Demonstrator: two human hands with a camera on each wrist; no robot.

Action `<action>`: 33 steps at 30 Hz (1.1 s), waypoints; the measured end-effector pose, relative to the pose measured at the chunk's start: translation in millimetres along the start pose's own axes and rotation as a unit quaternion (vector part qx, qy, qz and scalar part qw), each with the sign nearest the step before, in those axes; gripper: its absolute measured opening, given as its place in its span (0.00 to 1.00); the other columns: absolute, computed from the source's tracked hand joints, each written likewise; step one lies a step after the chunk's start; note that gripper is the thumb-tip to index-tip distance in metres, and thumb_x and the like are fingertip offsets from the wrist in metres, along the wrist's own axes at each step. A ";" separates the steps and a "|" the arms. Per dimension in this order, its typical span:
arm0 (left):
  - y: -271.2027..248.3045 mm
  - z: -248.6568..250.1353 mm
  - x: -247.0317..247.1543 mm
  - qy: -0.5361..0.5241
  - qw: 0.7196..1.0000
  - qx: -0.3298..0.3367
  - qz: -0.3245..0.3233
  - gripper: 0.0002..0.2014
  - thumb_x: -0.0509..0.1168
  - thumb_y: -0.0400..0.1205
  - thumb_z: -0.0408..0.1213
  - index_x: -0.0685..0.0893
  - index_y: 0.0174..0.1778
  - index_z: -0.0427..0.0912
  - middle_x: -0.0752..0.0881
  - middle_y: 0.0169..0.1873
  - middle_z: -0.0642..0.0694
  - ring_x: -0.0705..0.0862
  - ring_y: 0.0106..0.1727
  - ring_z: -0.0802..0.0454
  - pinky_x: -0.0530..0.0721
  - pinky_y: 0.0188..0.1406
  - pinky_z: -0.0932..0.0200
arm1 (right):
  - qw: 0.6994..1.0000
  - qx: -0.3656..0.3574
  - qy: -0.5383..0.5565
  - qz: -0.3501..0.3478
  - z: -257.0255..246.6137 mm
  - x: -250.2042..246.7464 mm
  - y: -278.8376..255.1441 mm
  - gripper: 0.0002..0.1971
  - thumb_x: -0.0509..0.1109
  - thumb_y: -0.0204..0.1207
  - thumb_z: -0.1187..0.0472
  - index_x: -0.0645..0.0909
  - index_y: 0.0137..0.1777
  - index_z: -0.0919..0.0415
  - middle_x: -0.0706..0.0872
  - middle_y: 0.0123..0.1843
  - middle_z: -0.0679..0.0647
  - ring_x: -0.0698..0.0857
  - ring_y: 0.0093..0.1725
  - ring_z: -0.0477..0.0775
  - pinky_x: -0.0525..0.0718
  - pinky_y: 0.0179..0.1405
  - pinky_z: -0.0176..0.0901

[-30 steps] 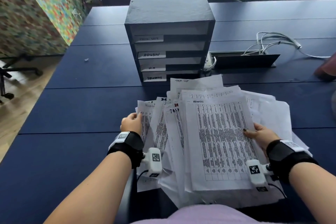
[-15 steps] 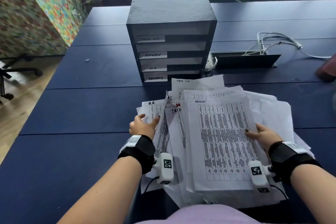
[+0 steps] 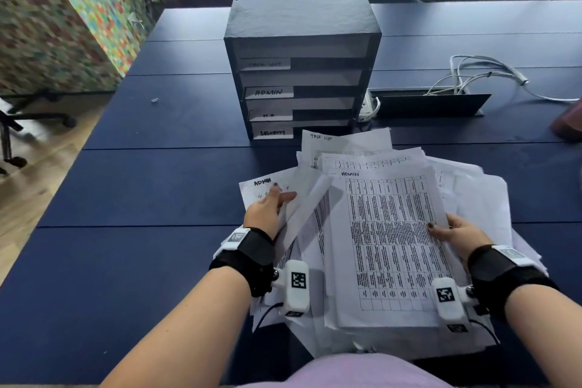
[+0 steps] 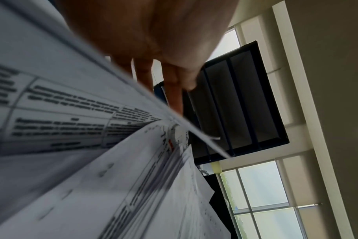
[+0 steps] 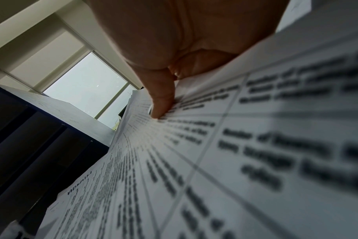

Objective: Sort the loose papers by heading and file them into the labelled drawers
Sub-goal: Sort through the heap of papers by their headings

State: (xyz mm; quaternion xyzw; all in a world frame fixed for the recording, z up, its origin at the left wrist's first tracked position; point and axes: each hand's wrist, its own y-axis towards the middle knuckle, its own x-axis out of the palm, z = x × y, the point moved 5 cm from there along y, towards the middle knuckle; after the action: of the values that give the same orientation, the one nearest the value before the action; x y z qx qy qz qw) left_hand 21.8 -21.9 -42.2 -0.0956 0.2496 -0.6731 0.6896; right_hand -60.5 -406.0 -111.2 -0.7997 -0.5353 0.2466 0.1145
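Observation:
A dark drawer unit (image 3: 302,19) stands at mid-table with labels TASK LIST (image 3: 264,64), ADMIN (image 3: 268,92), H.R (image 3: 269,115) and SECURITY (image 3: 272,132). In front of it lies a loose pile of papers (image 3: 472,198). My right hand (image 3: 450,230) pinches the right edge of the top sheet headed ADMIN (image 3: 390,236), thumb (image 5: 159,97) on top. My left hand (image 3: 282,192) lies with straight fingers (image 4: 174,90) on a second ADMIN sheet (image 3: 252,189). A turned-up sheet (image 3: 310,201) leans against that hand. A TASK LIST sheet (image 3: 343,142) pokes out behind.
The papers rest on a dark blue table (image 3: 157,183). Behind the pile on the right is an open cable box (image 3: 431,104) with white cables (image 3: 488,72). A reddish object (image 3: 570,123) sits at the right edge. A colourful partition (image 3: 63,9) and chair legs (image 3: 19,116) stand left.
My left hand slid forward from the pile's left edge and turned up a sheet, uncovering one headed ADMIN. The right hand keeps its hold and has barely moved.

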 end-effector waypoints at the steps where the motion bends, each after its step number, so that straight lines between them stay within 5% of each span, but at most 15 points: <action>1: 2.5 0.4 -4.6 0.011 1.000 0.006 0.025 0.17 0.57 0.85 0.50 0.88 0.38 0.54 0.88 0.41 0.47 0.81 0.43 0.48 0.78 0.47 0.58 | 1.000 -0.001 0.002 -0.002 -0.4 0.8 -0.2 0.10 0.68 0.75 0.71 0.81 0.51 0.57 0.89 0.30 0.42 0.85 0.29 0.40 0.84 0.33 0.34; 4: 6.4 -6.3 -10.6 0.056 0.996 -0.022 0.072 0.02 0.66 0.80 0.41 0.81 0.44 0.48 0.88 0.49 0.42 0.82 0.41 0.46 0.81 0.46 0.56 | 1.000 0.001 0.005 0.000 -1.1 0.9 -1.1 0.11 0.67 0.75 0.72 0.80 0.54 0.59 0.89 0.30 0.41 0.85 0.29 0.38 0.83 0.32 0.31; 7: 5.0 -16.3 -15.1 0.127 0.983 -0.072 0.115 0.14 0.71 0.74 0.50 0.79 0.52 0.50 0.78 0.62 0.43 0.79 0.61 0.42 0.78 0.65 0.50 | 1.000 0.004 0.007 0.002 -1.7 0.5 -2.5 0.12 0.67 0.75 0.73 0.80 0.57 0.62 0.89 0.30 0.42 0.85 0.29 0.39 0.84 0.32 0.32; 9: 3.0 -14.5 -24.4 0.149 0.974 -0.076 0.155 0.26 0.73 0.71 0.51 0.76 0.62 0.49 0.71 0.67 0.42 0.71 0.69 0.40 0.72 0.70 0.51 | 1.000 0.006 0.012 0.001 -5.1 1.5 -6.5 0.12 0.66 0.75 0.73 0.79 0.56 0.63 0.89 0.28 0.42 0.85 0.27 0.38 0.84 0.31 0.31; 13: 15.5 -16.0 -40.0 0.039 0.987 -0.070 0.140 0.41 0.75 0.70 0.43 0.62 0.77 0.50 0.78 0.66 0.41 0.80 0.63 0.42 0.76 0.60 0.55 | 1.000 0.002 0.023 -0.001 -12.7 5.6 -13.8 0.11 0.64 0.76 0.75 0.78 0.55 0.63 0.87 0.25 0.42 0.84 0.24 0.37 0.83 0.27 0.28; 15: 16.9 -13.8 -44.9 0.004 0.989 -0.076 0.130 0.37 0.71 0.75 0.36 0.60 0.79 0.48 0.80 0.65 0.44 0.81 0.62 0.43 0.74 0.56 0.58 | 1.000 0.004 0.026 0.004 -11.9 4.4 -14.0 0.11 0.65 0.76 0.75 0.78 0.56 0.63 0.88 0.26 0.42 0.84 0.25 0.38 0.83 0.28 0.29; 17: 17.8 -10.0 -44.1 0.012 0.993 -0.065 0.102 0.25 0.68 0.77 0.32 0.73 0.71 0.46 0.82 0.61 0.46 0.82 0.57 0.43 0.75 0.51 0.59 | 1.000 0.009 0.026 0.006 -10.8 3.0 -13.6 0.12 0.65 0.76 0.75 0.78 0.57 0.63 0.88 0.26 0.42 0.85 0.25 0.38 0.83 0.28 0.30; 19: 17.3 -5.4 -38.1 0.032 0.997 -0.032 0.064 0.09 0.67 0.77 0.31 0.86 0.50 0.47 0.89 0.50 0.42 0.85 0.43 0.45 0.83 0.45 0.55 | 1.000 0.011 0.024 0.004 -10.0 3.4 -12.9 0.12 0.65 0.76 0.74 0.78 0.57 0.63 0.88 0.26 0.42 0.85 0.25 0.38 0.83 0.29 0.29; 21: 17.0 -1.8 -35.4 0.070 0.995 0.003 0.067 0.07 0.65 0.76 0.31 0.88 0.38 0.45 0.91 0.39 0.42 0.85 0.36 0.45 0.88 0.43 0.48 | 1.000 0.010 0.023 0.004 -10.3 3.8 -12.9 0.12 0.65 0.76 0.74 0.78 0.57 0.62 0.88 0.27 0.42 0.85 0.26 0.38 0.84 0.29 0.29; 25: 13.5 13.2 -37.7 0.070 0.989 0.063 0.112 0.11 0.59 0.75 0.25 0.85 0.39 0.42 0.89 0.36 0.44 0.83 0.33 0.47 0.85 0.34 0.54 | 1.000 0.008 0.019 0.009 -8.3 2.0 -11.5 0.11 0.66 0.76 0.73 0.79 0.55 0.60 0.89 0.28 0.41 0.85 0.26 0.38 0.84 0.29 0.31; 28: 6.3 30.6 -42.0 0.049 0.976 0.131 0.168 0.06 0.58 0.81 0.28 0.78 0.40 0.36 0.83 0.32 0.45 0.76 0.32 0.49 0.74 0.28 0.61 | 1.000 0.010 0.006 0.003 -6.1 1.9 -8.7 0.11 0.67 0.76 0.71 0.80 0.55 0.59 0.89 0.29 0.42 0.87 0.32 0.48 0.85 0.40 0.42; 30: 3.5 45.3 -47.1 0.063 0.962 0.180 0.196 0.08 0.57 0.84 0.33 0.74 0.39 0.36 0.80 0.31 0.43 0.75 0.32 0.47 0.72 0.29 0.59 | 1.000 0.011 0.006 0.001 -6.8 1.8 -8.6 0.11 0.67 0.75 0.71 0.80 0.54 0.59 0.89 0.29 0.43 0.84 0.37 0.56 0.82 0.50 0.51; 33: -1.4 69.3 -60.5 0.063 0.948 0.233 0.207 0.07 0.57 0.84 0.34 0.74 0.40 0.40 0.82 0.35 0.41 0.76 0.34 0.46 0.73 0.35 0.57 | 1.000 0.011 0.010 0.002 -8.7 3.3 -10.0 0.10 0.67 0.75 0.72 0.80 0.51 0.58 0.89 0.28 0.43 0.83 0.38 0.57 0.81 0.50 0.51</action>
State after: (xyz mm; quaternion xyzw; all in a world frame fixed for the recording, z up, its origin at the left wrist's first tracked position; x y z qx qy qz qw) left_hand 55.2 22.9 30.9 0.1640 0.1428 -0.5595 0.7998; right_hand -63.0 -398.3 -100.1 -0.8021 -0.5296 0.2445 0.1278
